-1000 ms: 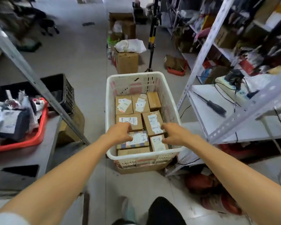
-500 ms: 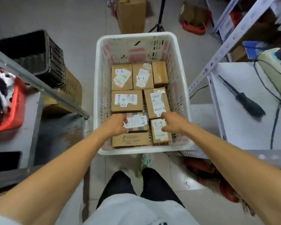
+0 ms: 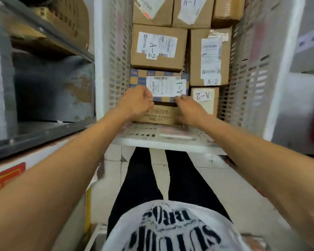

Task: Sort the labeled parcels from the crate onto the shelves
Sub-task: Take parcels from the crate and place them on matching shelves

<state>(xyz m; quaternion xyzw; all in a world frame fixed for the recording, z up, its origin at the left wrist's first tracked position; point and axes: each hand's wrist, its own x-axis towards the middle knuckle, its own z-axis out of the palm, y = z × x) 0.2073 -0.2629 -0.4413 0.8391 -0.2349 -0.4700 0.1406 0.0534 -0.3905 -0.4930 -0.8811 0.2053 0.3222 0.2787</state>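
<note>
A white plastic crate holds several brown cardboard parcels with white labels. A blue-checked parcel labelled A-1 lies near the crate's front. My left hand grips its near left edge with curled fingers, and my right hand grips its near right edge. Under it lies a plain printed box. Behind it sits a parcel marked A-2. Two more A-2 parcels, one tall and one small, stand to the right.
A grey metal shelf with a rusty back panel stands close on the left, a cardboard box on the shelf above it. A pale shelf lies to the right. My legs and the tiled floor are below the crate.
The camera has dropped much closer over the crate. Both hands have come together onto the near edge of the blue-checked A-1 parcel; the right hand left the small A-2 parcel.
</note>
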